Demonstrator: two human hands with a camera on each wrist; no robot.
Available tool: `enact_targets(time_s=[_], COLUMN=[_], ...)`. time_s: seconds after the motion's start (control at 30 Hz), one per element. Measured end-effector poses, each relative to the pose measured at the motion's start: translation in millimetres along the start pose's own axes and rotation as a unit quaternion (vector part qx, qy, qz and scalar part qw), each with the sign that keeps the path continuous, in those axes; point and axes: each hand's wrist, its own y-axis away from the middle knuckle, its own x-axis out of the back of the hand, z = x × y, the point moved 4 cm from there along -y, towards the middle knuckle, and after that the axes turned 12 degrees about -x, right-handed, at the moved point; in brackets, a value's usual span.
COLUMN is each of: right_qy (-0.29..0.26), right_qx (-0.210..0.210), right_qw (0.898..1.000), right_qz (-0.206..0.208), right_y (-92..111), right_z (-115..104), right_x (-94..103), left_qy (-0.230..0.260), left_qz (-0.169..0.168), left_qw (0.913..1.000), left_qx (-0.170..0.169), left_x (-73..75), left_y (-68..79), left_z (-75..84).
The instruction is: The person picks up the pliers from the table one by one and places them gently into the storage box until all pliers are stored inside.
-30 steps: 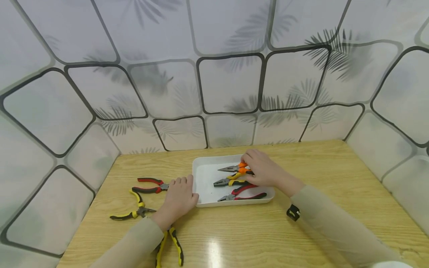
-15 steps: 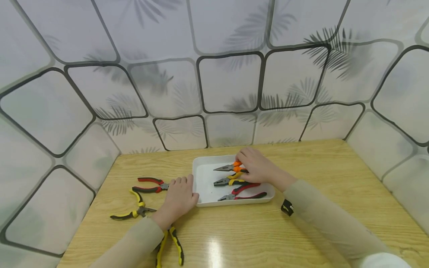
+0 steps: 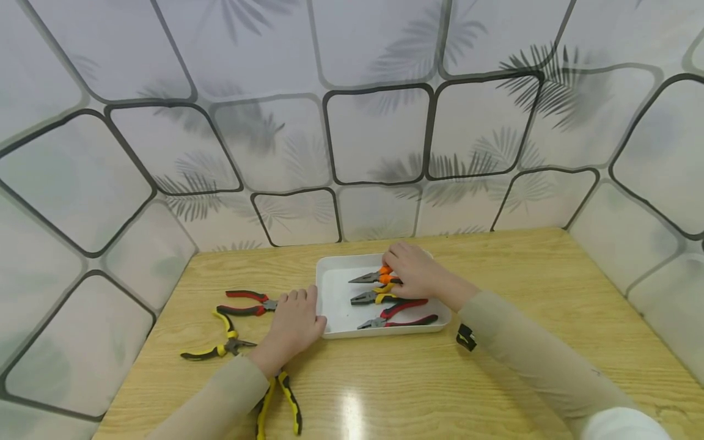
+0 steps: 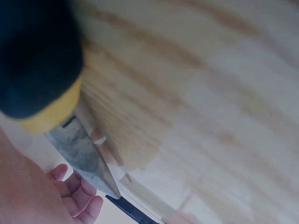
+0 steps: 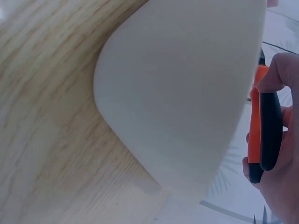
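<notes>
Pliers (image 3: 374, 277), orange-handled, sit gripped by the right hand (image 3: 416, 269), nose jutting left from it over the tray (image 3: 332, 305); the left hand (image 3: 297, 319) rests at the tray's left end, its hold unclear.

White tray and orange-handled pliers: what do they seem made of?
Tray: probably plastic, matte white, from its smooth, seamless wall. Pliers: nose likely steel, with a dull grey metallic look; handles seem plastic or rubber, smooth orange and black.

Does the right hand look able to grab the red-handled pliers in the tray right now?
Probably not yet: the right hand grips the orange-handled pliers. Otherwise the way looks free, as the red-handled pliers lie mostly uncovered in the tray.
</notes>
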Motion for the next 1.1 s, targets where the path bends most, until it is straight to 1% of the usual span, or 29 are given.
enact_targets(time_s=[0.23, 0.63, 0.77, 0.93, 1.1], right_qy=[0.006, 0.023, 0.019, 0.027, 0.008], right_qx=[-0.009, -0.022, -0.021, -0.016, -0.024], right_qw=[1.0, 0.999, 0.999, 0.999, 0.999], right_qz=[-0.013, -0.045, -0.046, -0.043, -0.039], right_y=[-4.2, -7.2, -7.7, -6.5, -5.1], right_z=[-1.8, -6.1, -5.8, -4.1, -1.8], right_x=[0.3, -3.1, -5.0, -8.0, -9.0], left_qy=[-0.009, -0.001, 0.002, 0.0, -0.003], left_qz=[-0.012, -0.001, 0.001, 0.001, -0.007], left_qw=[0.9999, 1.0, 1.0, 1.0, 1.0], left_qx=[0.004, -0.001, 0.0, 0.001, 0.003], left_x=[-2.0, 1.6, 2.8, 3.4, 1.8], left_y=[-1.8, -0.5, -0.5, -0.4, -0.5], left_z=[-2.5, 0.6, 1.0, 1.2, 1.1])
